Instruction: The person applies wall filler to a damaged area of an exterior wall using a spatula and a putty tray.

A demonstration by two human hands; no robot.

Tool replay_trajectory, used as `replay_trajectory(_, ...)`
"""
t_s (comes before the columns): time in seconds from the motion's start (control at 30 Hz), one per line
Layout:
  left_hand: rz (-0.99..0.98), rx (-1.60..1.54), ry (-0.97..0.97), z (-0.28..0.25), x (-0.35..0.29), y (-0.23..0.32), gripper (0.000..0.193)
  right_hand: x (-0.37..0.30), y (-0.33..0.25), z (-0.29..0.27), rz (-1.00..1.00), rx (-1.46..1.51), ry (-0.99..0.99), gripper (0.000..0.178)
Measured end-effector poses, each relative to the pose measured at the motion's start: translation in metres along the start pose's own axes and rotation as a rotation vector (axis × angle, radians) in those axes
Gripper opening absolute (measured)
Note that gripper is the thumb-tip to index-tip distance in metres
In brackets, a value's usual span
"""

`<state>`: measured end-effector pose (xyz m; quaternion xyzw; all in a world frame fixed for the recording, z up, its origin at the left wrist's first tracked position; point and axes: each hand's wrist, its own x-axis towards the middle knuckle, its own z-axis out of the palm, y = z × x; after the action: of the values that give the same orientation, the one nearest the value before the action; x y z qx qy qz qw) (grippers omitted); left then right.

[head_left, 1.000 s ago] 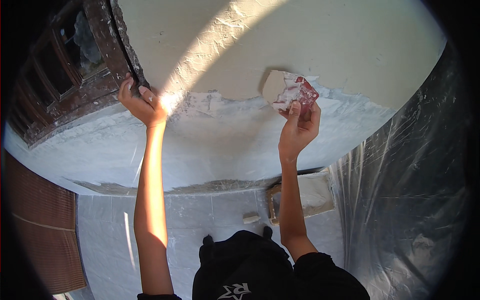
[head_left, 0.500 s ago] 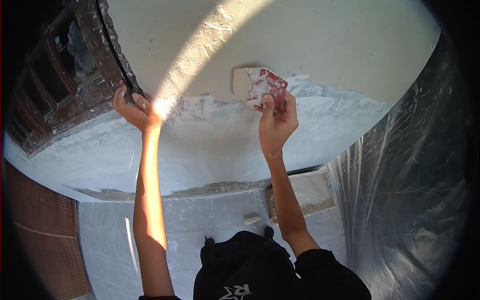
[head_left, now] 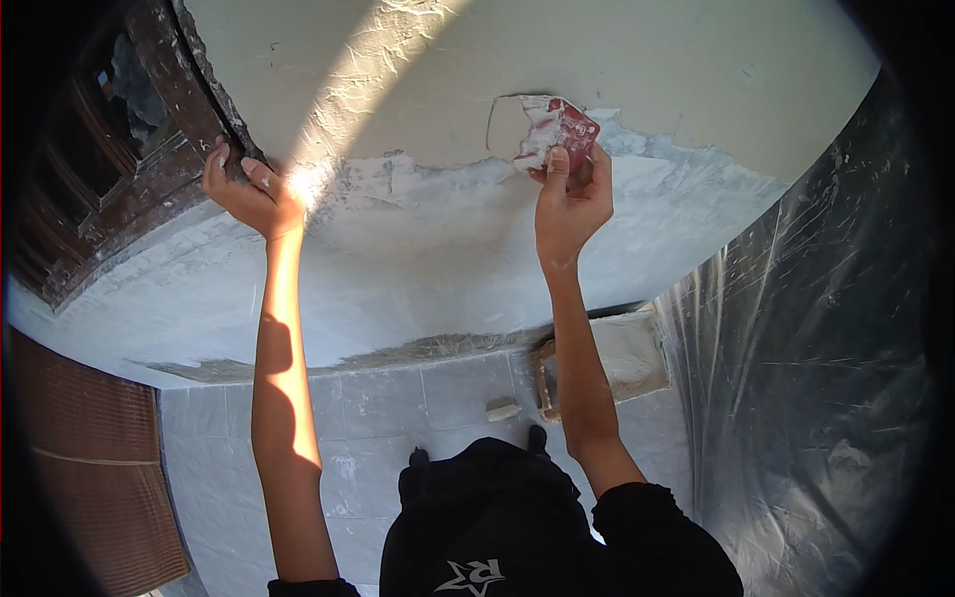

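Note:
My right hand [head_left: 574,204] grips a red putty scraper [head_left: 575,131] between thumb and fingers. White filler coats much of the scraper, and its blade lies on or close against the beige plaster of the wall [head_left: 676,70]. Below the ragged edge of this beige coat the wall turns pale white. At the left, my left hand [head_left: 249,195] rests at the lower corner of the dark wooden window frame [head_left: 164,164], thumb and fingers apart with nothing seen in them. A sunlit band of rough plaster runs up from beside that hand.
A shallow tray [head_left: 637,358] of pale material stands on the tiled floor [head_left: 388,398] by the wall's foot, near a small pale block [head_left: 503,410]. Clear plastic sheeting [head_left: 816,358] hangs at the right. A brown slatted panel [head_left: 90,438] is at the lower left.
My right hand and the scraper have moved slightly up and to the right in view. My left hand stays at the window frame corner while the whole view has shifted a little.

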<state>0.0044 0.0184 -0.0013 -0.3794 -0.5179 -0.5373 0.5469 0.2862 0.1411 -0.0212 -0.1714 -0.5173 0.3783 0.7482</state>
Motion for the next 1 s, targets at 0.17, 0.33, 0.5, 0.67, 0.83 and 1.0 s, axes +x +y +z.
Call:
replay_trajectory(0.17,0.006,-0.001,-0.001,-0.002,0.0,-0.004,0.044,0.009,-0.008,-0.028,0.045,0.07,0.099,0.025)
replay_trajectory(0.33,-0.027,-0.043,0.021,0.002,0.0,0.002,0.045,0.007,0.004,-0.01,-0.02,0.051,-0.093,0.026)
replay_trajectory(0.5,0.005,0.027,-0.012,-0.007,0.002,-0.003,0.043,0.009,-0.011,-0.024,0.068,0.064,0.02,0.024)
replay_trajectory(0.67,-0.016,-0.056,0.024,0.001,0.001,0.001,0.042,0.017,-0.003,-0.016,0.06,0.004,-0.088,0.027)
replay_trajectory(0.83,-0.01,-0.031,0.013,-0.002,-0.001,0.002,0.034,0.023,-0.013,-0.037,0.084,0.111,0.014,0.024)
replay_trajectory(1.0,-0.049,-0.11,0.047,0.002,0.003,0.01,0.034,0.021,-0.002,-0.021,0.044,0.019,-0.132,0.026)
